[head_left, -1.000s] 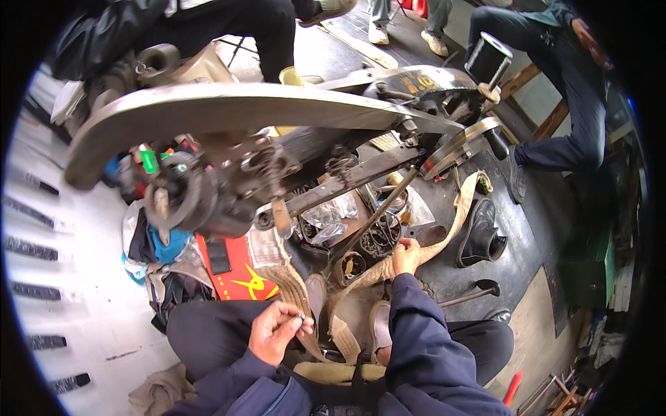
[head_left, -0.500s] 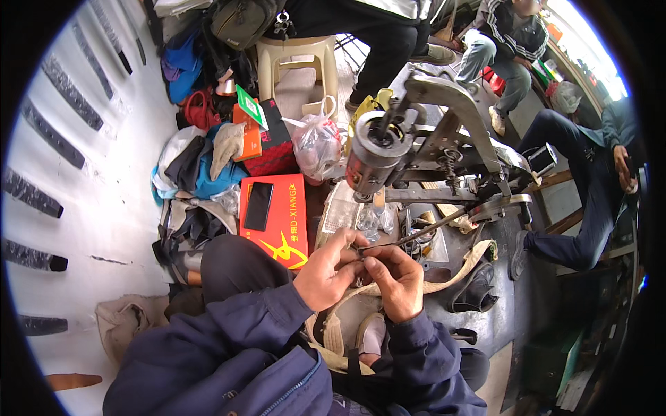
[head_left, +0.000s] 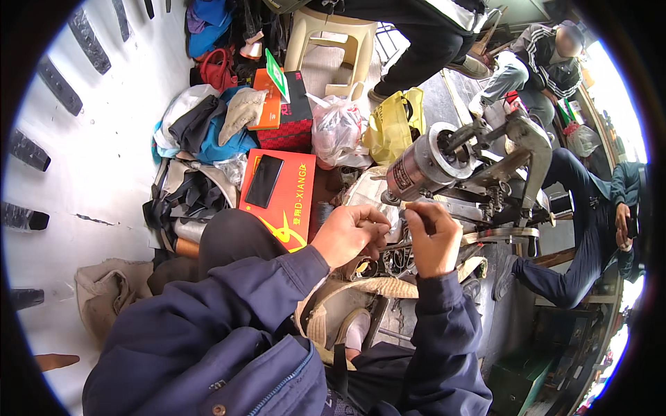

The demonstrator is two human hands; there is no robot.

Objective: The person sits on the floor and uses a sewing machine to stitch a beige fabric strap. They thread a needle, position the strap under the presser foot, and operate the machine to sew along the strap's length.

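Note:
My left hand (head_left: 350, 236) is closed in a pinch over my lap, its fingers curled toward the thumb. To its right and a bit apart, my right hand (head_left: 436, 239) is raised with thumb and fingertips drawn together. Anything held in either pinch is too small to make out. Just beyond my hands stands a worn metal machine (head_left: 517, 173) with a cylindrical drum (head_left: 424, 164) at its near end and a spring on its frame. A beige woven strap (head_left: 378, 287) curves across below my hands.
Left of my hands, a black phone (head_left: 264, 182) lies on a red box (head_left: 297, 180). Beyond are a clear plastic bag (head_left: 336, 128), a yellow bag (head_left: 392, 132), a beige stool (head_left: 327, 26) and piled clothes (head_left: 198, 128). Other people sit ahead and at right; one hand (head_left: 624, 225) shows there.
My hands, fingertips together before, have moved apart, the right one up and to the right. The view has shifted, so the machine appears farther right and the yellow bag shows more fully.

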